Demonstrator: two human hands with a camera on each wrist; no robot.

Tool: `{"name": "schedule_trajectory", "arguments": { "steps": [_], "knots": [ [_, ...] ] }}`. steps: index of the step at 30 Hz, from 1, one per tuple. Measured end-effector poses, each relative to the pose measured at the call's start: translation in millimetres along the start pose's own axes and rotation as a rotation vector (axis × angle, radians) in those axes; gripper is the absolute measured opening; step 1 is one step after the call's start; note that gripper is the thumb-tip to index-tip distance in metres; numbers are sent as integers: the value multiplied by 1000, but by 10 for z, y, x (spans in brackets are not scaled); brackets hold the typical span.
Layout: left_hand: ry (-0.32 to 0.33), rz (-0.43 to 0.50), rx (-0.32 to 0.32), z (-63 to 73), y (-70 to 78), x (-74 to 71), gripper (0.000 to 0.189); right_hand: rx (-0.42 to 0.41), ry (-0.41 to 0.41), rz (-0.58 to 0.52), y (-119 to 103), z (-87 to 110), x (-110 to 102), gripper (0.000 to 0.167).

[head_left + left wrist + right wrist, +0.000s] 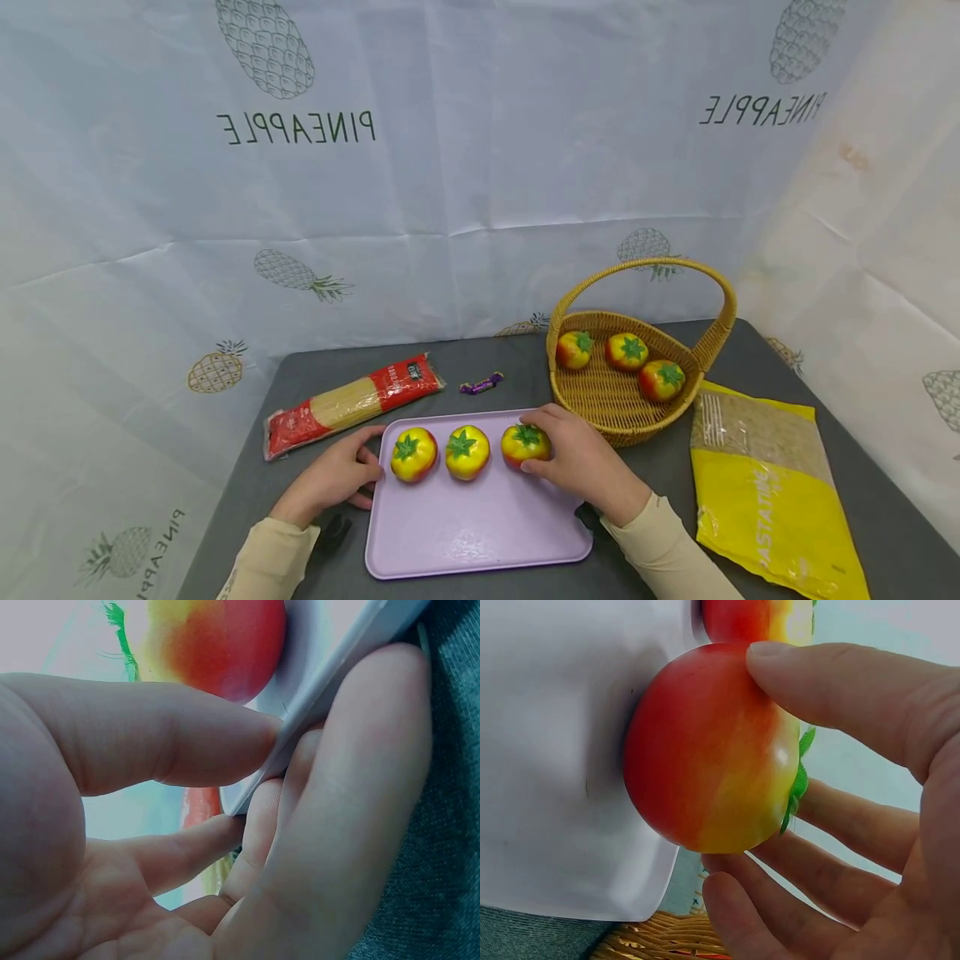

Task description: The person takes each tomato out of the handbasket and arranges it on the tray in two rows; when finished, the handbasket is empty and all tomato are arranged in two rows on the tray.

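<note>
A lilac tray (480,533) lies on the grey table with three red-and-yellow fruits with green leafy tops in a row near its far edge. My left hand (337,475) grips the tray's left rim, thumb on the edge and fingers curled against its outer side, as the left wrist view shows. The left fruit (414,455) and the middle fruit (467,452) sit untouched. With thumb and fingertips, my right hand (581,458) holds the right fruit (712,750), at the tray's far right; whether it touches the tray cannot be told.
A wicker basket (600,408) with a tall handle holds three similar fruits, behind and right of the tray. A yellow pasta bag (772,500) lies at the right. Back left are a spaghetti packet (352,406) and a purple-wrapped candy (482,383).
</note>
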State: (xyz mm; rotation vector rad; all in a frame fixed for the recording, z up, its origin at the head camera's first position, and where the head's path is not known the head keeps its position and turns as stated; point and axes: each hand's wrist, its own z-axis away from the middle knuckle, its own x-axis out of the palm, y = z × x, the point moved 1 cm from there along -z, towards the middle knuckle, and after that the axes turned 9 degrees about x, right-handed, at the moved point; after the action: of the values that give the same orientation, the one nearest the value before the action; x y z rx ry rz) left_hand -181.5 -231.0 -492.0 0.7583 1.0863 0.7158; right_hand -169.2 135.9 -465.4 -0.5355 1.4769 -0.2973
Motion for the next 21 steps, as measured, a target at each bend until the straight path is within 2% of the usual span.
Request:
{"name": "schedule_trajectory", "arguments": {
  "steps": [21],
  "knots": [
    [1,-4,-4,-9,8,-8,75,-4,-16,8,-5,4,-58,61]
  ]
}}
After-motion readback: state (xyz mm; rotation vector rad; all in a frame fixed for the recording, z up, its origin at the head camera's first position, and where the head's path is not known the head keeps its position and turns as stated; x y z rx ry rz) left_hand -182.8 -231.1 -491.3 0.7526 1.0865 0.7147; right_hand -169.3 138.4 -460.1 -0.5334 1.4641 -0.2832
